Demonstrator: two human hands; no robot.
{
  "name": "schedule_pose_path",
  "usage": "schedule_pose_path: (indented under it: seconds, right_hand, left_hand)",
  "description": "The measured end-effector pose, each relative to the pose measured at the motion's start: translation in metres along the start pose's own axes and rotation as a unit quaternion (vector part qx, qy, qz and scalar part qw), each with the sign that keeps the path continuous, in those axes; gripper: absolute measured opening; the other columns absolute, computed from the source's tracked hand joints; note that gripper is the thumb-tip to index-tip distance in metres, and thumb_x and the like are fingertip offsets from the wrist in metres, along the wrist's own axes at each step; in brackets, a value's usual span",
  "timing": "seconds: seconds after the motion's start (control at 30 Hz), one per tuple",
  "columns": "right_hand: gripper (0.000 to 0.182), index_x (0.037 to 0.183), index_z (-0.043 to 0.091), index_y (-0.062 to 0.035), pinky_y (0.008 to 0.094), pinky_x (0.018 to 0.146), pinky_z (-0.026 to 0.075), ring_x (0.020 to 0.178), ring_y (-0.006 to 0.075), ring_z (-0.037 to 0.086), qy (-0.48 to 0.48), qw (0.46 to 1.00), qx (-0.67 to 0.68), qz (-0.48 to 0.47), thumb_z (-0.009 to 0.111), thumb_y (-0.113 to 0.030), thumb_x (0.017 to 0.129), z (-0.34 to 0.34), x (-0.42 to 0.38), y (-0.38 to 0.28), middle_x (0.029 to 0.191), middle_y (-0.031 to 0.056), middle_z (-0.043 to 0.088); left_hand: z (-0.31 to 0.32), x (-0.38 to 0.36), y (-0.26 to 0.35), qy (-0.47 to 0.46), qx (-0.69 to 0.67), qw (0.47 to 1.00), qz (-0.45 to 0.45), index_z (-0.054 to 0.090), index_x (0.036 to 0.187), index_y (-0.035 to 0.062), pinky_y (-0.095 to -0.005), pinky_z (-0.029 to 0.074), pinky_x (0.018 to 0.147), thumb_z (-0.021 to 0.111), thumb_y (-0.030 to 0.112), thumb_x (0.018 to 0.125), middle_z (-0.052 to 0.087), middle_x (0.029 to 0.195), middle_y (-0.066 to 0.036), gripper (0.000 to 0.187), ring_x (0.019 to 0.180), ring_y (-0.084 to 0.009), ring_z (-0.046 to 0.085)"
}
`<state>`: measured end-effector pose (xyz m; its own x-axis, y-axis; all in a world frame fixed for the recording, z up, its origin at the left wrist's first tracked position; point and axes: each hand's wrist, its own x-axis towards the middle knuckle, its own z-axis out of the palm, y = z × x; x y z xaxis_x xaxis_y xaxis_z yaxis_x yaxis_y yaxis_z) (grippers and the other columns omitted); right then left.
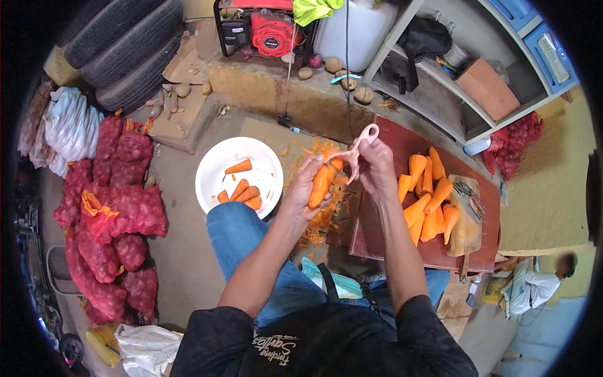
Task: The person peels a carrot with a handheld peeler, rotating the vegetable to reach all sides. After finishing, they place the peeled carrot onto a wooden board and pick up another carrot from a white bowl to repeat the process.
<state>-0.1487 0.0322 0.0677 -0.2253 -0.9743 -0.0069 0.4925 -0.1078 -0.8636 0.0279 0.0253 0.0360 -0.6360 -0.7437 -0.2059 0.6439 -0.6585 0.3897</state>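
My left hand (303, 191) is closed around a carrot (322, 186), held above a heap of orange peelings (321, 227) on the floor. In my right hand (376, 164) is a pink peeler (353, 157), whose head reaches across to the carrot's upper end. To the left, a white basin (206, 165) holds several unpeeled-looking carrots (239, 166) and small orange scraps. Several peeled carrots (429, 204) lie piled on a dark red low table (391, 242), to the right of my right hand. Beside them is a wooden cutting board (463, 235) with a knife (470, 197) on it.
Red net sacks of onions (124, 210) are stacked at left, near tyres (125, 53). A red generator (271, 34) and potatoes (363, 95) sit on a ledge ahead. Shelves (402, 60) stand upper right. Another person (539, 288) is at far right.
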Motion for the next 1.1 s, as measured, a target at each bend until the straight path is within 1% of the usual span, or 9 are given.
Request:
schedule_pose_path:
  seconds: [0.17,0.33,0.43,0.63,0.73,0.83,0.93,1.0,1.1]
  right_hand:
    - [0.018,0.094,0.059,-0.0011,0.0252,0.043,0.047,0.051,0.014,0.057,0.019,0.998,-0.003,-0.058,0.064,-0.018,0.097,-0.046,0.038,-0.013,0.073,0.0081,0.064]
    - [0.019,0.097,0.058,0.0007,0.0255,0.045,0.049,0.053,0.0146,0.06,0.054,0.998,-0.013,-0.027,0.067,-0.016,0.094,-0.001,-0.019,-0.013,0.077,0.0087,0.064]
    - [0.026,0.1,0.06,-0.0007,0.0247,0.051,0.05,0.062,0.0138,0.063,-0.067,0.996,-0.03,0.047,0.072,-0.022,0.091,0.003,-0.048,-0.002,0.081,0.0066,0.065]
    - [0.016,0.093,0.059,-0.0028,0.0249,0.052,0.05,0.06,0.012,0.061,0.024,0.999,0.016,-0.024,0.065,-0.018,0.096,-0.011,-0.014,0.01,0.078,0.0064,0.065]
    - [0.016,0.093,0.059,-0.0033,0.0255,0.05,0.05,0.059,0.012,0.061,0.001,0.998,0.003,-0.066,0.061,-0.018,0.098,-0.04,0.018,-0.006,0.078,0.0067,0.065]
    - [0.015,0.095,0.059,-0.004,0.0246,0.047,0.049,0.057,0.0132,0.06,0.018,0.999,0.014,-0.035,0.064,-0.018,0.097,-0.032,0.001,-0.02,0.079,0.0074,0.065]
    - [0.017,0.097,0.059,-0.0036,0.0245,0.046,0.049,0.056,0.0142,0.061,0.081,0.996,0.011,-0.021,0.067,-0.019,0.094,-0.004,-0.037,-0.007,0.078,0.0078,0.065]
    - [0.02,0.098,0.059,-0.0025,0.0249,0.048,0.05,0.059,0.0138,0.062,-0.04,0.999,0.014,0.033,0.071,-0.018,0.092,-0.002,-0.062,-0.004,0.08,0.0075,0.066]
    - [0.022,0.097,0.06,-0.0008,0.0242,0.05,0.049,0.063,0.0124,0.063,-0.05,0.997,-0.042,0.046,0.073,-0.018,0.09,0.015,-0.077,0.004,0.083,0.007,0.067]
  left_hand:
    - [0.0,0.0,-0.002,0.001,0.031,1.0,-0.003,0.051,0.106,0.0118,-0.0246,0.037,0.031,0.053,0.035,0.101,0.061,0.077,-0.009,0.024,0.042,-0.0151,0.053]
    - [-0.015,0.009,-0.004,0.052,0.02,0.998,0.013,0.054,0.105,0.0106,-0.024,0.038,0.032,0.054,0.038,0.1,0.06,0.073,-0.008,0.028,0.043,-0.0128,0.055]
    - [-0.003,0.014,-0.006,0.15,0.057,0.983,0.085,0.055,0.107,0.0085,-0.0237,0.039,0.033,0.052,0.041,0.1,0.06,0.074,-0.007,0.033,0.045,-0.0124,0.054]
    - [-0.016,0.004,0.0,0.026,0.028,0.999,-0.011,0.056,0.112,0.0064,-0.0241,0.04,0.033,0.048,0.045,0.101,0.062,0.077,-0.01,0.041,0.046,-0.0148,0.054]
    - [-0.014,0.003,0.0,0.021,0.043,0.999,-0.018,0.057,0.111,0.0066,-0.0236,0.042,0.036,0.047,0.045,0.101,0.063,0.079,-0.011,0.041,0.048,-0.0159,0.056]
    - [-0.002,0.004,-0.002,0.057,0.021,0.998,-0.033,0.058,0.11,0.007,-0.0234,0.046,0.042,0.047,0.047,0.101,0.064,0.08,-0.01,0.043,0.052,-0.0156,0.057]
    - [0.006,0.001,0.005,0.01,-0.003,1.0,-0.024,0.059,0.109,0.0071,-0.0266,0.052,0.051,0.05,0.048,0.1,0.065,0.081,-0.01,0.043,0.06,-0.0156,0.061]
    - [0.001,0.006,0.001,0.033,0.048,0.998,0.019,0.059,0.109,0.0073,-0.0295,0.054,0.054,0.053,0.047,0.099,0.066,0.081,-0.009,0.042,0.064,-0.0161,0.063]
    - [-0.009,0.009,-0.003,0.035,0.031,0.999,0.016,0.057,0.109,0.0088,-0.0299,0.055,0.056,0.057,0.039,0.099,0.064,0.089,-0.007,0.032,0.071,-0.0162,0.064]
